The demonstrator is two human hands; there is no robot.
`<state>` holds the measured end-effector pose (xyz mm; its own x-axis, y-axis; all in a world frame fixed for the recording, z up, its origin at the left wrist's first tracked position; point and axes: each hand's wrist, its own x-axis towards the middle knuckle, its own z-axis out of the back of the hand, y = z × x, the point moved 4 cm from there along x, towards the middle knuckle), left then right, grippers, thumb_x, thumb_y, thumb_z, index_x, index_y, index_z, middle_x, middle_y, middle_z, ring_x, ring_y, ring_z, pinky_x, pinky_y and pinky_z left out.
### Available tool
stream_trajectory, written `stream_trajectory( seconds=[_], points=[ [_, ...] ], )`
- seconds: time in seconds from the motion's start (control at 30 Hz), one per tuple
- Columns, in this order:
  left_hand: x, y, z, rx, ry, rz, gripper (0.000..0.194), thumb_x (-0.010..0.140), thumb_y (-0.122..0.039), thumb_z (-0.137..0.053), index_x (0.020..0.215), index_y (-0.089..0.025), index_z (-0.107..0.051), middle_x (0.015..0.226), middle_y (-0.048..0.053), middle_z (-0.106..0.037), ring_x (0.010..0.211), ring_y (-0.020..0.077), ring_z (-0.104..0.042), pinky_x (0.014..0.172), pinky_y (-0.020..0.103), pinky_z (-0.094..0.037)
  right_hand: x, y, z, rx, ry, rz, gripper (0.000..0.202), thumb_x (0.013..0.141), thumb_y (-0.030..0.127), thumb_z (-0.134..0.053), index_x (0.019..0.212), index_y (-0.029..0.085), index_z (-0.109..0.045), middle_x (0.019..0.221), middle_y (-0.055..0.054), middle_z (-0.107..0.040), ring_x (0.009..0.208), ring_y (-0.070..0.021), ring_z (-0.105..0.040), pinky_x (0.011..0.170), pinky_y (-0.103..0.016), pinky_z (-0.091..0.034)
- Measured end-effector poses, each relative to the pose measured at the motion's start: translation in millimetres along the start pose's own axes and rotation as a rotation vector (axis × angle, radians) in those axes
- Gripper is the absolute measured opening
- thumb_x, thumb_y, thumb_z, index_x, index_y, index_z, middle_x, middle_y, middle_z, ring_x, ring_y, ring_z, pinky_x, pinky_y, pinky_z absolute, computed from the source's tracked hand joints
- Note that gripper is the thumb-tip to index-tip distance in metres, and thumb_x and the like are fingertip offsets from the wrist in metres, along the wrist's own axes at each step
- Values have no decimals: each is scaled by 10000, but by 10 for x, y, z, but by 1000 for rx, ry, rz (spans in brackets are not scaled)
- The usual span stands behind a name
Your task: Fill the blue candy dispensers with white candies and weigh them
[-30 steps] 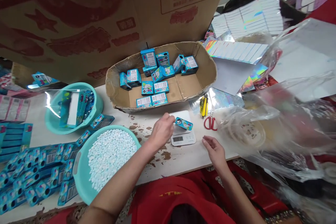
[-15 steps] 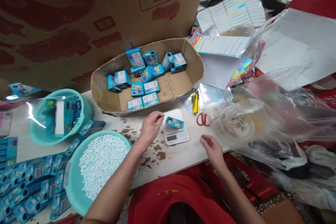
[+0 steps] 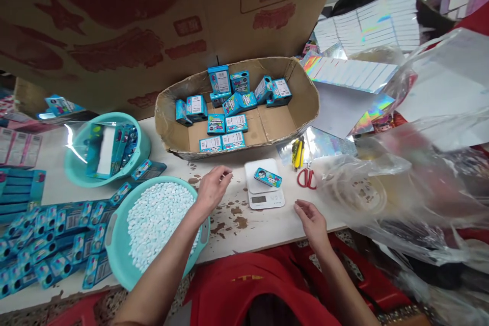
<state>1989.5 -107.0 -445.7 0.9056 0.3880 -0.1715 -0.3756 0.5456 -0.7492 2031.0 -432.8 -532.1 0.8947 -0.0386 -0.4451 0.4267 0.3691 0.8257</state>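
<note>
My left hand (image 3: 214, 189) hovers over the table, between the scale and the basin of candies. Its fingers are curled and pinched together; whatever is between the tips is too small to make out. A small blue candy box (image 3: 268, 177) lies on the white kitchen scale (image 3: 260, 200), its round window showing pale candies. To the right of the scale, my right hand (image 3: 312, 220) rests near the table edge, fingers loosely stretched and holding nothing. White and pale-blue candies (image 3: 160, 221) fill the turquoise basin (image 3: 114, 244), partly behind my left forearm.
A low cardboard tray (image 3: 267, 135) behind the scale holds several blue boxes. Red-handled scissors (image 3: 306, 178) and a yellow cutter (image 3: 298, 153) lie right of the scale. Unfilled-looking blue boxes (image 3: 72, 219) crowd the left. Clear plastic bags (image 3: 382, 188) cover the right side.
My left hand has drawn back leftward from the box on the scale. My right hand stays near the table edge. The view has turned somewhat to the left.
</note>
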Motion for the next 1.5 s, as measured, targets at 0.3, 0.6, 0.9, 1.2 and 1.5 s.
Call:
stream_trajectory(
  seconds=[0.3, 0.6, 0.9, 1.2, 1.5],
  points=[
    [200, -629, -750, 364, 322, -476, 663, 739, -231, -668, 1339, -249, -387, 1444, 108, -345, 1294, 322, -332, 981, 495, -389, -53, 104, -78, -39, 14, -11, 505, 541, 558, -709, 845, 163, -630, 922, -138, -697, 882, -287, -638, 862, -472, -492],
    [-232, 65, 43, 358, -66, -148, 244, 904, -262, -439, 1113, -201, -549, 1096, 65, -587, 1032, 204, -522, 908, 343, -439, -63, 611, -483, -167, 66, 253, 886, 525, 543, -750, 1262, 155, -450, 1277, -168, -508, 1138, -324, -511, 897, -464, -468],
    [-1257, 1298, 777, 437, -169, 493, 296, 846, -185, -495, 1135, -152, -554, 1110, 115, -586, 1071, 246, -528, 944, 404, -421, -95, 1176, -973, -501, 96, 356, 631, 502, 666, -658, 896, 173, -641, 907, -83, -641, 828, -304, -580, 798, -439, -471],
    [-1443, 520, 1048, 111, -94, -36, 316, 797, -229, -545, 1112, -250, -548, 1064, 40, -634, 1041, 216, -563, 873, 344, -465, -1285, 1660, -2221, -352, 881, 764, 447, 603, 536, -722, 958, 279, -640, 957, -75, -674, 884, -294, -628, 789, -419, -530],
    [-1937, 1979, 2721, 143, -1028, 818, 522, 749, -397, -608, 1201, -176, -468, 1044, 95, -638, 926, 263, -601, 786, 357, -455, -301, 1951, -2712, -254, 497, 742, 564, 664, 563, -641, 1077, 187, -563, 1089, -132, -609, 975, -295, -601, 859, -473, -485]
  ],
)
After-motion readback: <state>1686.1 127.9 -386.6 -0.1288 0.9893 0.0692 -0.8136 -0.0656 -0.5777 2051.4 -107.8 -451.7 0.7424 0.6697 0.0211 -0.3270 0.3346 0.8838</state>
